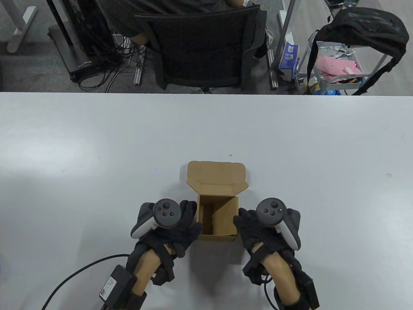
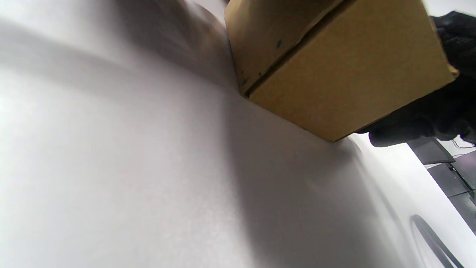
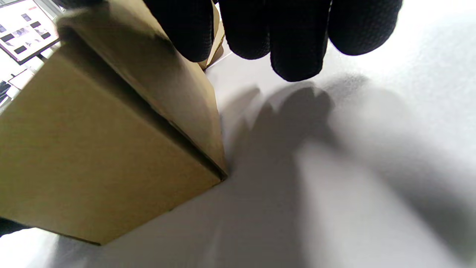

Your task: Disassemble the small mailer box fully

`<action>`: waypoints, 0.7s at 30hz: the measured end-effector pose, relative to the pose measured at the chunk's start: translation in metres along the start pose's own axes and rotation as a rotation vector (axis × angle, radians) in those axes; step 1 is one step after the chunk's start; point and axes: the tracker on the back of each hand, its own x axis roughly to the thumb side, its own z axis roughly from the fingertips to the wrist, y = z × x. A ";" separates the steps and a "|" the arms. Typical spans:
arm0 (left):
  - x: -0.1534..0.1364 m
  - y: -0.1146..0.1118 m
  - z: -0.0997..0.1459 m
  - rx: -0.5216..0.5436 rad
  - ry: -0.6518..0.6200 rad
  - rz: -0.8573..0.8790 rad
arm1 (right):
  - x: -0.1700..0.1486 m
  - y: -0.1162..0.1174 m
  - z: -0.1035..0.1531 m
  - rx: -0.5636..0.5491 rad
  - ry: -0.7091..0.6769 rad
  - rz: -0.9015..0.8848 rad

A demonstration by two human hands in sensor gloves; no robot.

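A small brown cardboard mailer box (image 1: pixel 216 219) stands on the white table (image 1: pixel 96 161), open at the top, its lid (image 1: pixel 215 177) folded back away from me. My left hand (image 1: pixel 184 226) grips the box's left wall, thumb at the front left corner. My right hand (image 1: pixel 246 226) rests against the right wall with its fingers (image 3: pixel 297 41) loose; one finger touches the box (image 3: pixel 93 167), the others hang above the table. In the left wrist view the box (image 2: pixel 334 67) fills the top right and my left fingers are hidden.
A black office chair (image 1: pixel 200 48) stands beyond the table's far edge, with a cart of papers (image 1: pixel 338 67) and a black bag (image 1: pixel 364 29) at the back right. Cables (image 1: pixel 80 268) run from my left forearm across the table's front.
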 end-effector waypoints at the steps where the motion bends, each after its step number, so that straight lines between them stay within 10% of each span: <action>1: 0.000 0.000 0.000 -0.003 -0.001 0.004 | 0.000 0.001 0.000 0.005 -0.002 0.003; 9: 0.006 -0.001 0.000 0.043 0.014 -0.011 | -0.001 0.006 -0.002 0.020 -0.014 0.000; 21: 0.030 0.001 0.006 0.461 0.117 -0.176 | -0.001 0.010 -0.003 0.025 -0.044 -0.008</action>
